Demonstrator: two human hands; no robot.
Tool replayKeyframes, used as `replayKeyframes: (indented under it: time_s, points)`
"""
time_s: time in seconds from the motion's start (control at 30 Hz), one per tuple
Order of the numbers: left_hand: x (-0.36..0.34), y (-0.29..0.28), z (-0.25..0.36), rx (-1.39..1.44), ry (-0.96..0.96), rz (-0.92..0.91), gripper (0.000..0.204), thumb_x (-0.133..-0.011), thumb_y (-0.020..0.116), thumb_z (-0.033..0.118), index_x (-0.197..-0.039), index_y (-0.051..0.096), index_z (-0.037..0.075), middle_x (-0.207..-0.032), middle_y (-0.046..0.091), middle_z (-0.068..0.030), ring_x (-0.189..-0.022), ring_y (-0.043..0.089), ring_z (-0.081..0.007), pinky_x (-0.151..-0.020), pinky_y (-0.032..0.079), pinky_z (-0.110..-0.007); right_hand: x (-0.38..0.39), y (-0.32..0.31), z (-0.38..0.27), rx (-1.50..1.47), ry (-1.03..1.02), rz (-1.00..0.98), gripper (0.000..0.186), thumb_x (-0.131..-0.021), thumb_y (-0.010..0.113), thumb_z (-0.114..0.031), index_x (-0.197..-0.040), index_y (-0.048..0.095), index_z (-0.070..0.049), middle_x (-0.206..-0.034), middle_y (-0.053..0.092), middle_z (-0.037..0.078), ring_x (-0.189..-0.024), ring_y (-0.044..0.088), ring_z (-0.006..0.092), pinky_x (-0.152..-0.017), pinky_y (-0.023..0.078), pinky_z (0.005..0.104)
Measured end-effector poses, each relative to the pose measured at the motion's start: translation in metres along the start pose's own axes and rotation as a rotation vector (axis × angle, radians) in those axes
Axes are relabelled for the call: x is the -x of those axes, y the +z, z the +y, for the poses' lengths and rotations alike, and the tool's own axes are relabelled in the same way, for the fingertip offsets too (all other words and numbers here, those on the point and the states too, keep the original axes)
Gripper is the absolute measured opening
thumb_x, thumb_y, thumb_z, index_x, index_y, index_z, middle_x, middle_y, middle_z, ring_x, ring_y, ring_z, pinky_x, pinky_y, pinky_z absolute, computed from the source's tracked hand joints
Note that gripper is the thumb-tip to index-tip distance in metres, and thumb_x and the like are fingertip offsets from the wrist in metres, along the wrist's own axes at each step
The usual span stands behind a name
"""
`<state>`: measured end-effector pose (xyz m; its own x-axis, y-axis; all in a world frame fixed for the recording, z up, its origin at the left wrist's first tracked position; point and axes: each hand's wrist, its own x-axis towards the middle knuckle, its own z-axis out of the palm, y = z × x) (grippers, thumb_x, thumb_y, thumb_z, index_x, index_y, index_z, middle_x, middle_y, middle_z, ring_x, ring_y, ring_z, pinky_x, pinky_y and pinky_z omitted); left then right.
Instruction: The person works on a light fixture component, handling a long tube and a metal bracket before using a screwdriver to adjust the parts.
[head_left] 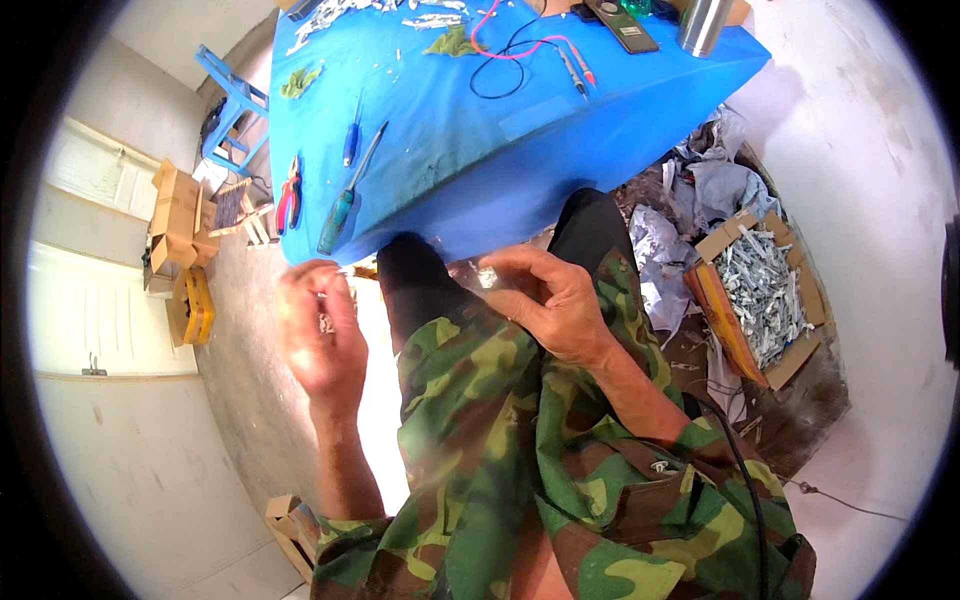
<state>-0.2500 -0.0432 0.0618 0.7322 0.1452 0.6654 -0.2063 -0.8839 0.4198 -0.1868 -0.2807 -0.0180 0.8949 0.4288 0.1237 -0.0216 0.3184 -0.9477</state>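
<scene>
My right hand [560,305] is over my lap near the table's edge, thumb and forefinger pinching a small shiny whitish piece [487,276] too small to name. To its left, my left hand [325,335] is raised beside my knee, blurred, with its fingers curled in. Something pale shows between those fingers, but I cannot make it out. Closest to the left hand on the blue table [450,150] lies a screwdriver with a teal handle [338,222]. Beside it are red-handled pliers [289,200] and a smaller blue screwdriver [352,143].
Multimeter probes [575,72] with leads, a dark handheld device [622,25] and a steel flask [704,25] occupy the table's far right. Silvery scraps [335,20] lie far left. An open carton of metal strips [765,300] stands right; a blue chair [235,105] stands left.
</scene>
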Motion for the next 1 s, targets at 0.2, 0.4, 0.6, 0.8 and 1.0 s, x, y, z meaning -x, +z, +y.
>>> replayKeyframes:
  time_s: [0.2, 0.4, 0.6, 0.8, 1.0]
  points:
    - [0.023, 0.030, 0.009, 0.040, -0.233, -0.189, 0.006, -0.100, 0.061, 0.004, -0.099, 0.063, -0.002, -0.097, 0.066, -0.0098, -0.081, 0.061, -0.0144, -0.066, 0.049, -0.028, -0.004, -0.006, 0.000, -0.117, -0.014, 0.013, 0.030, -0.093, 0.070, 0.000, -0.122, 0.065, 0.001, -0.111, 0.070, 0.008, -0.103, 0.065, 0.0131, -0.094, 0.053, 0.0289]
    - [0.043, 0.057, -0.020, 0.091, -0.423, -0.320, 0.012, -0.101, 0.063, 0.010, -0.102, 0.069, 0.001, -0.079, 0.069, -0.0052, -0.064, 0.061, -0.0102, -0.058, 0.048, -0.026, -0.006, -0.015, 0.015, -0.549, 0.089, 0.092, 0.026, -0.098, 0.065, -0.002, -0.123, 0.058, -0.004, -0.119, 0.068, 0.013, -0.107, 0.068, 0.0203, -0.094, 0.058, 0.0358]
    - [0.060, 0.086, -0.045, 0.176, -0.434, -0.229, 0.018, -0.101, 0.062, 0.008, -0.116, 0.068, 0.000, -0.084, 0.071, -0.0069, -0.068, 0.066, -0.0115, -0.062, 0.051, -0.025, -0.005, -0.015, 0.013, -0.644, 0.126, 0.092, 0.026, -0.099, 0.064, -0.002, -0.124, 0.056, -0.004, -0.119, 0.068, 0.014, -0.111, 0.068, 0.0238, -0.098, 0.057, 0.0402]
    - [0.049, 0.081, -0.030, 0.176, -0.508, -0.292, 0.020, -0.101, 0.063, 0.011, -0.115, 0.071, -0.001, -0.090, 0.073, -0.0086, -0.075, 0.068, -0.0122, -0.066, 0.053, -0.026, -0.005, -0.015, 0.012, -0.649, 0.119, 0.103, 0.025, -0.098, 0.064, -0.001, -0.121, 0.055, -0.003, -0.116, 0.068, 0.013, -0.109, 0.069, 0.0234, -0.098, 0.059, 0.0420]
    - [0.028, 0.057, 0.010, 0.192, -0.412, -0.298, 0.018, -0.098, 0.068, 0.013, -0.109, 0.072, -0.001, -0.089, 0.072, -0.0096, -0.079, 0.068, -0.0146, -0.072, 0.054, -0.029, -0.004, -0.018, 0.016, -0.619, 0.112, 0.141, 0.024, -0.097, 0.065, 0.001, -0.117, 0.052, -0.003, -0.113, 0.067, 0.013, -0.106, 0.070, 0.0234, -0.095, 0.061, 0.0427]
